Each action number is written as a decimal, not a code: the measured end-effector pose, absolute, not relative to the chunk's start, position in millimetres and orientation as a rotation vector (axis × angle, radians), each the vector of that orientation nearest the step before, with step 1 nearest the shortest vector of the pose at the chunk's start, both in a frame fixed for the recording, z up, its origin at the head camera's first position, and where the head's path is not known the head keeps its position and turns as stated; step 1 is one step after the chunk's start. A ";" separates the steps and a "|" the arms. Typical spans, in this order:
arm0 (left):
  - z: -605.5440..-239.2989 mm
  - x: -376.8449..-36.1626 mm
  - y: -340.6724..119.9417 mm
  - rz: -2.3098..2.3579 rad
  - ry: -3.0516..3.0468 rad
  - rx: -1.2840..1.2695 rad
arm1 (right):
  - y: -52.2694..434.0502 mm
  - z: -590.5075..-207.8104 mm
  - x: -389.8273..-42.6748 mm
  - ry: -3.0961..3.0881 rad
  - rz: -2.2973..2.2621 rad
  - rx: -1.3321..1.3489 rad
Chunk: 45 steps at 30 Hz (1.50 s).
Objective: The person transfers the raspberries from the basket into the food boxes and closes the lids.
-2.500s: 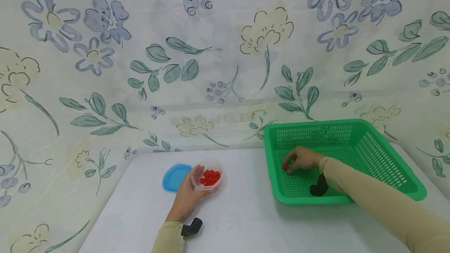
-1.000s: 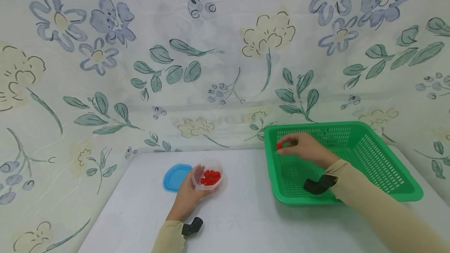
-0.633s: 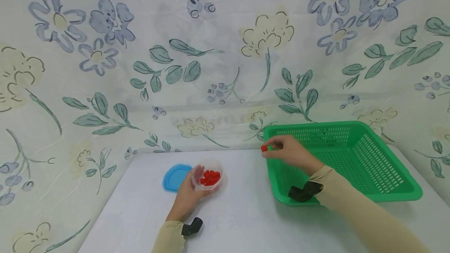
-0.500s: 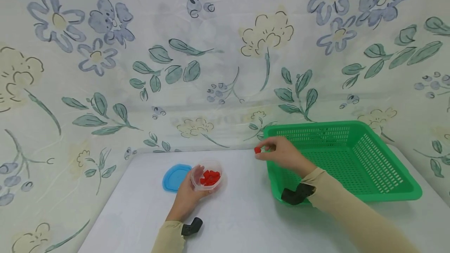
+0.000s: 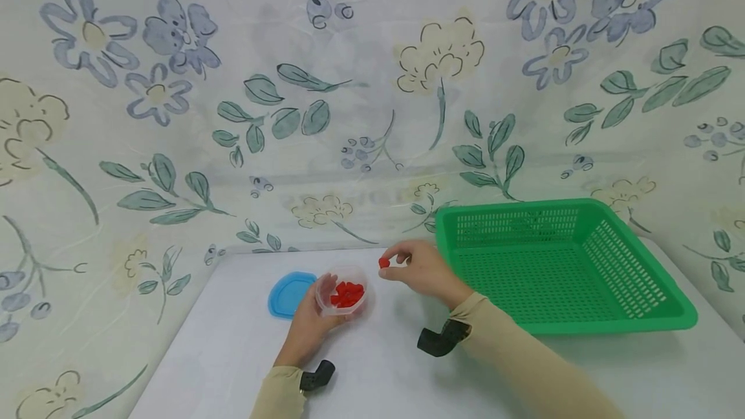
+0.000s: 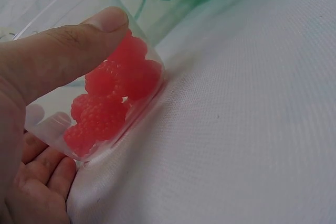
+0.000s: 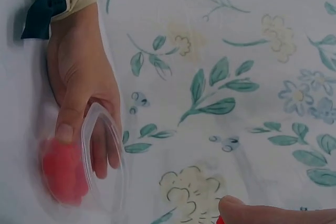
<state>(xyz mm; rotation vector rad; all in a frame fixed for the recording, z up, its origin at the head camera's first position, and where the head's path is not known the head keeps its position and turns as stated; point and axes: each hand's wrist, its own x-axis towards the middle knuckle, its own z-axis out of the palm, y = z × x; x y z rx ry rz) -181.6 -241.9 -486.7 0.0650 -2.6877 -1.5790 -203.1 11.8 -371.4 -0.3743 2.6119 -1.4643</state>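
My left hand holds a clear plastic tub tilted on the table, with its thumb lying along the near wall in the left wrist view. Several red raspberries sit in the bottom of the tub. Just to the right of the tub's mouth, my right hand pinches one raspberry between thumb and fingertips, above the table. In the right wrist view only a sliver of that raspberry shows at the bottom edge, under a finger.
A blue lid lies flat to the left of the tub, partly behind the left hand. On the right stands a green perforated basket. A flower-print cloth hangs behind the white table.
My right hand has lifted the raspberry out of the green basket and carried it left over the basket's rim, close to the tub. The left hand and tub have stayed in place.
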 end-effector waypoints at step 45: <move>-483.8 -176.3 -241.7 -1.512 -2.667 -0.009 | -79.4 -421.3 -196.1 2.695 -1.498 -0.372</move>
